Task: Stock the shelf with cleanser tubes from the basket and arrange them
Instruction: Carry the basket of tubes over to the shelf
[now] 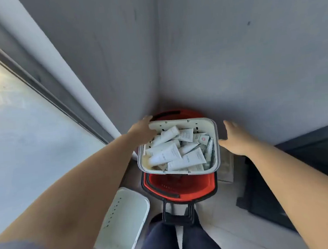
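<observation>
Flanking a white rectangular plastic basket (178, 121), the two bare hands sit one per side, probably to lift or steady it. The left hand (142, 128) lies over the basket's far left corner. Its fingers run past the rim, but the thumb is hidden, so I cannot tell whether it clamps the rim or just rests there. The right hand (234, 139) is spread flat with straight fingers, holding nothing. Its thumb is just beside the right wall; contact is unclear.

Between the hands, the white soft-plastic cleanser tubes (173, 155) lie in a loose heap inside the basket, none taken out. No shelf shows, so stocking looks not yet begun.

Under the hands, the white basket rests on top of a red plastic shopping basket with black rim and handles (183, 183), likely to keep the stock raised within easy reach. On the near side of the left wrist a second pale plastic basket (125, 219) lies on the floor. On the near side of the right wrist sits a dark crate (263, 195).

The tubes carry grey print and one has a red round mark, all too blurred to read.
</observation>
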`<state>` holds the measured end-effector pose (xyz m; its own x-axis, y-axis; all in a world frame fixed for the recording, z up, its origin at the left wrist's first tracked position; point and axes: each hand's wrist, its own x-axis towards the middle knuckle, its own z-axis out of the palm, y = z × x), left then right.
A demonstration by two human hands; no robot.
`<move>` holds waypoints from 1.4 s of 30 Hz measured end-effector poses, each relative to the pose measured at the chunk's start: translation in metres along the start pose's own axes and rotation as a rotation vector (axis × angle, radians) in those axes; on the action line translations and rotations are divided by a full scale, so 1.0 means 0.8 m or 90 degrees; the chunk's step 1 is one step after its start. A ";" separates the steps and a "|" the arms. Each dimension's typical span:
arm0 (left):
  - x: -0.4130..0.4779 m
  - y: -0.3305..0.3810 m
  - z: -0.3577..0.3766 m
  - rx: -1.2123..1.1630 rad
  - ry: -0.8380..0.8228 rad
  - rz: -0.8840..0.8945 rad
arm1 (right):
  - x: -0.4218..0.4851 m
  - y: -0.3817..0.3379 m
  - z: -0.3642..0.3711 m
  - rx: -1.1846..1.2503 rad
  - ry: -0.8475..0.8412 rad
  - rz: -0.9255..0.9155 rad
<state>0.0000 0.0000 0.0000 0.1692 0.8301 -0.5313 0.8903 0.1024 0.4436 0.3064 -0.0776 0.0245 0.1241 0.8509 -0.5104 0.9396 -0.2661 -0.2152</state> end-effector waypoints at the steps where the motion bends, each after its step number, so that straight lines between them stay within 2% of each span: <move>1: 0.006 -0.001 0.003 -0.005 0.006 -0.007 | 0.010 -0.001 0.008 0.003 -0.007 -0.005; 4: 0.022 -0.014 0.020 -0.031 0.012 -0.047 | 0.039 0.002 0.037 0.021 -0.029 -0.013; 9: 0.051 -0.055 0.066 -0.032 -0.022 -0.132 | 0.067 0.009 0.097 -0.017 -0.073 0.038; 12: 0.068 -0.082 0.093 -0.056 -0.030 -0.190 | 0.079 0.015 0.129 0.013 -0.037 0.080; 15: 0.079 -0.099 0.118 -0.077 -0.035 -0.243 | 0.091 0.024 0.154 0.058 0.042 0.105; 18: 0.095 -0.106 0.135 -0.103 -0.032 -0.291 | 0.099 0.025 0.167 0.169 0.071 0.180; 22: 0.108 -0.109 0.148 -0.143 -0.052 -0.295 | 0.098 0.023 0.182 0.279 0.068 0.239; 28: 0.113 -0.116 0.152 -0.214 0.024 -0.322 | 0.093 0.032 0.191 0.263 0.086 0.257; 33: 0.105 -0.114 0.135 -0.323 0.117 -0.379 | 0.086 0.024 0.177 0.245 0.162 0.203; 35: 0.104 -0.105 0.126 -0.401 0.135 -0.357 | 0.081 0.017 0.168 0.215 0.220 0.181; 37: 0.104 -0.091 0.121 -0.495 0.103 -0.306 | 0.078 0.007 0.159 0.197 0.254 0.180; 38: 0.104 -0.084 0.118 -0.510 0.086 -0.279 | 0.078 0.002 0.154 0.251 0.251 0.196; 42: 0.094 -0.066 0.112 -0.558 0.026 -0.222 | 0.082 -0.013 0.141 0.763 0.122 0.297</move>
<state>0.0036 0.0079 -0.1276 -0.0767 0.6922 -0.7176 0.2502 0.7100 0.6582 0.2690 -0.0707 -0.1008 0.4966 0.5937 -0.6332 -0.0606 -0.7040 -0.7076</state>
